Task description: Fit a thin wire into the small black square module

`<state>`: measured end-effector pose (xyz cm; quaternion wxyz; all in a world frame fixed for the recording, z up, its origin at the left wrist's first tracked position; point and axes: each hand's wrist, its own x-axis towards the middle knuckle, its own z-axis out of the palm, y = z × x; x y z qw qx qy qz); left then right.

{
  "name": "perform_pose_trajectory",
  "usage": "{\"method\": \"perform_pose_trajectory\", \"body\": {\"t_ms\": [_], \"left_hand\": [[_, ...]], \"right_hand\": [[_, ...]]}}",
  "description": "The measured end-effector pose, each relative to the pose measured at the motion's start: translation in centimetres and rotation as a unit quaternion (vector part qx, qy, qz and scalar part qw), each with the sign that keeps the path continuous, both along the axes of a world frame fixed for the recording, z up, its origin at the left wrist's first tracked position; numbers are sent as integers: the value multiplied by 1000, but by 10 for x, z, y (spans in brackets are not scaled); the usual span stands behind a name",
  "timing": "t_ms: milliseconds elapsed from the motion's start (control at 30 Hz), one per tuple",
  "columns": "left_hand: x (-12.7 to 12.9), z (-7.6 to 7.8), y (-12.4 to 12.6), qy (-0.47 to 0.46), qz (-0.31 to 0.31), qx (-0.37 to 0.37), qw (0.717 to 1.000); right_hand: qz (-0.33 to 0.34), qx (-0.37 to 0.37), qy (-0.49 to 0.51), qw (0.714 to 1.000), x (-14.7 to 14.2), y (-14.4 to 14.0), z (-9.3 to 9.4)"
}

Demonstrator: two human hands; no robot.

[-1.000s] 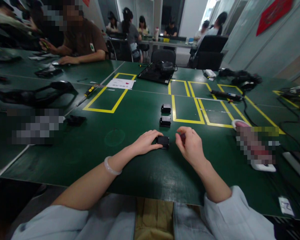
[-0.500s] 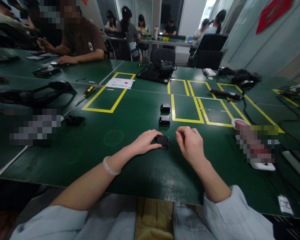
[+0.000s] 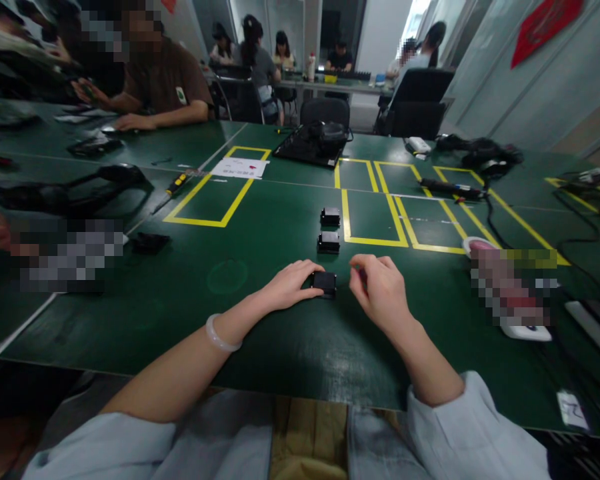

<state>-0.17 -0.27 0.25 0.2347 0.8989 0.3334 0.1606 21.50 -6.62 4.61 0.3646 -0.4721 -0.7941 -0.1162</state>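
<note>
Three black blocks [image 3: 328, 241], two hands [image 3: 290, 285]

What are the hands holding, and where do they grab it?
The left hand steadies a small black box by its near-left side, on the green table. The right hand pinches something small and dark at its fingertips; what it is cannot be told.
</note>
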Motion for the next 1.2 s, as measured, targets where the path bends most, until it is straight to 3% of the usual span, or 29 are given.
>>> {"method": "perform_pose_trajectory", "body": {"t_ms": [200,1200], "left_hand": [[0,0,0,-2,-1,0,1000],[0,1,-1,-3,2,-4,1000]], "right_hand": [[24,-21,-2,999,3,-2,3],[7,-30,15,999,3,-3,3]]}}
